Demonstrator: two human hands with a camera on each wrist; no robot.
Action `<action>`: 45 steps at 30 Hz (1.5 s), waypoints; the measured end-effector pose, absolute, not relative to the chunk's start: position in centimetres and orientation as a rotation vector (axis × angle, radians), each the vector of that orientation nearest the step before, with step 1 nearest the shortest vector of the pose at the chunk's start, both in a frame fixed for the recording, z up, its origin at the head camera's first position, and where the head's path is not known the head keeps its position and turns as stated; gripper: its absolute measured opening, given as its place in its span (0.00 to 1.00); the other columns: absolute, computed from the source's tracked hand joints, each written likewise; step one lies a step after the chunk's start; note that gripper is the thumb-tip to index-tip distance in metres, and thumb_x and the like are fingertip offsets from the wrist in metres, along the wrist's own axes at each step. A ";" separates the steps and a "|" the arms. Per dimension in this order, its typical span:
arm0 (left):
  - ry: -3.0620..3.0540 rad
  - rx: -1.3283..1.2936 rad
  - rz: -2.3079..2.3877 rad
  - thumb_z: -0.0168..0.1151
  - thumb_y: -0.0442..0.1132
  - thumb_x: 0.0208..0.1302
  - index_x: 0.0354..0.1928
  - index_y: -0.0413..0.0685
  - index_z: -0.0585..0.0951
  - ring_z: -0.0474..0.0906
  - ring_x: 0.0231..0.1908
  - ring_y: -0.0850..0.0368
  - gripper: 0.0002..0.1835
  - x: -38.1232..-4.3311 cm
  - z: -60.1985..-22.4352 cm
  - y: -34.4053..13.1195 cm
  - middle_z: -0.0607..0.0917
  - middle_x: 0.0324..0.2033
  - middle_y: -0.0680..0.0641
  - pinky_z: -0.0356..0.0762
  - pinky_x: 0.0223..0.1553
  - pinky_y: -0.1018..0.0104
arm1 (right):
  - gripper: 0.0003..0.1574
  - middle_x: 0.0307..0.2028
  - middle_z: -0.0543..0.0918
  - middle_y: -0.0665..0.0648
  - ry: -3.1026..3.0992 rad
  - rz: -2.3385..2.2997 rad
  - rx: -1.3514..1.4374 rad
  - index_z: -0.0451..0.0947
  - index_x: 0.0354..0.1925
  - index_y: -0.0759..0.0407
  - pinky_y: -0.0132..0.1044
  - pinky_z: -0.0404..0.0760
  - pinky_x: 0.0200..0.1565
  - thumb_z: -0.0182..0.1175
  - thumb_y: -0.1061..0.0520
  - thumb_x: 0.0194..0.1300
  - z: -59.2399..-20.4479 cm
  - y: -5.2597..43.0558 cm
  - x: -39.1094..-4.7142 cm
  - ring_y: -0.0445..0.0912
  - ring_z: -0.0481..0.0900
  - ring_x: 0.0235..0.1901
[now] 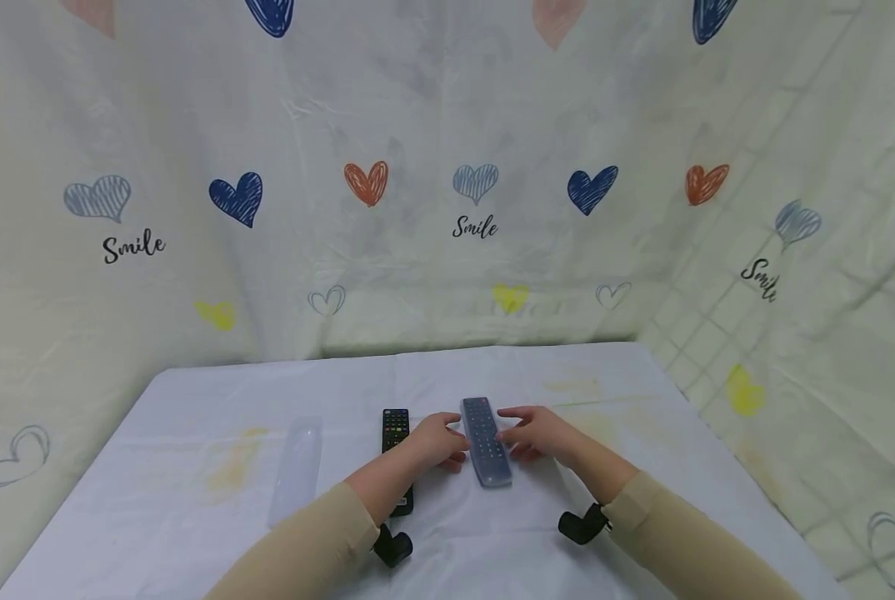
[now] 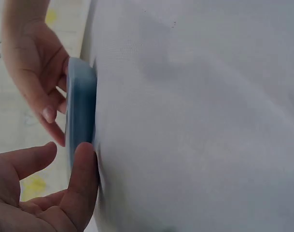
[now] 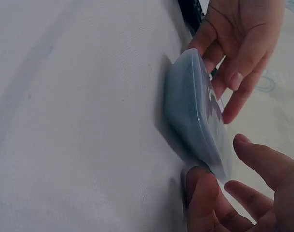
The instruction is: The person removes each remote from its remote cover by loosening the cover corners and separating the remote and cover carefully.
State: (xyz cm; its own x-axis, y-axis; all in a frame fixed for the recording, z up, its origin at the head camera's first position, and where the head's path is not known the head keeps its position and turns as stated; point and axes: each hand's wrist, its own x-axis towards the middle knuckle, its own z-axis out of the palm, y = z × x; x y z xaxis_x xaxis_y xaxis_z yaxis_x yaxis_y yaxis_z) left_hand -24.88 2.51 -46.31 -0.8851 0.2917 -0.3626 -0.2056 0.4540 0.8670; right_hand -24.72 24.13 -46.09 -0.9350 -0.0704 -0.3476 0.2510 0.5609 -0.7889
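Note:
A grey-blue remote control (image 1: 487, 446), in what looks like a translucent cover, lies lengthwise on the white cloth between the two hands. At its left edge my left hand (image 1: 434, 440) has its fingers loosely bent, fingertips right at the side. My right hand (image 1: 539, 433) is at the opposite edge, thumb and fingers spread apart. Seen from the left wrist, a finger of the left hand (image 2: 50, 193) meets the side of the remote (image 2: 81, 108). In the right wrist view, fingertips of the right hand (image 3: 248, 193) are at the near end of the remote (image 3: 195, 106).
A black remote (image 1: 396, 425) lies left of the grey-blue one, partly hidden under my left forearm. Further left is a clear plastic sleeve (image 1: 297, 467), flat on the table (image 1: 192, 417). A curtain with printed hearts (image 1: 417, 100) hangs behind the table.

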 end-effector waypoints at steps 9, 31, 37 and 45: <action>2.241 0.056 1.416 0.65 0.31 0.64 0.73 0.38 0.62 0.84 0.31 0.56 0.37 -25.3 -46.3 4.0 0.82 0.35 0.46 0.84 0.31 0.66 | 0.39 0.36 0.84 0.57 2.453 -1.289 0.146 0.71 0.67 0.61 0.37 0.82 0.28 0.70 0.58 0.60 -46.2 23.2 -24.8 0.47 0.80 0.24; 2.220 0.136 1.812 0.61 0.30 0.67 0.75 0.63 0.62 0.83 0.40 0.55 0.39 -24.3 -44.5 2.6 0.81 0.51 0.42 0.85 0.38 0.61 | 0.39 0.41 0.80 0.61 2.504 -1.749 0.080 0.67 0.71 0.52 0.45 0.86 0.40 0.65 0.64 0.65 -44.0 20.9 -23.0 0.48 0.83 0.38; 2.206 0.246 1.897 0.61 0.31 0.68 0.74 0.67 0.62 0.83 0.44 0.54 0.38 -23.0 -43.9 1.4 0.81 0.54 0.40 0.85 0.40 0.59 | 0.39 0.43 0.81 0.62 2.493 -1.817 -0.017 0.66 0.72 0.53 0.47 0.86 0.41 0.65 0.63 0.66 -43.1 20.5 -22.0 0.50 0.83 0.41; 2.222 0.277 1.925 0.62 0.32 0.68 0.74 0.69 0.62 0.82 0.43 0.55 0.38 -22.0 -43.3 0.7 0.80 0.56 0.42 0.85 0.40 0.61 | 0.39 0.49 0.81 0.62 2.441 -1.899 -0.080 0.69 0.71 0.47 0.45 0.86 0.40 0.67 0.60 0.64 -43.5 20.4 -21.8 0.51 0.83 0.44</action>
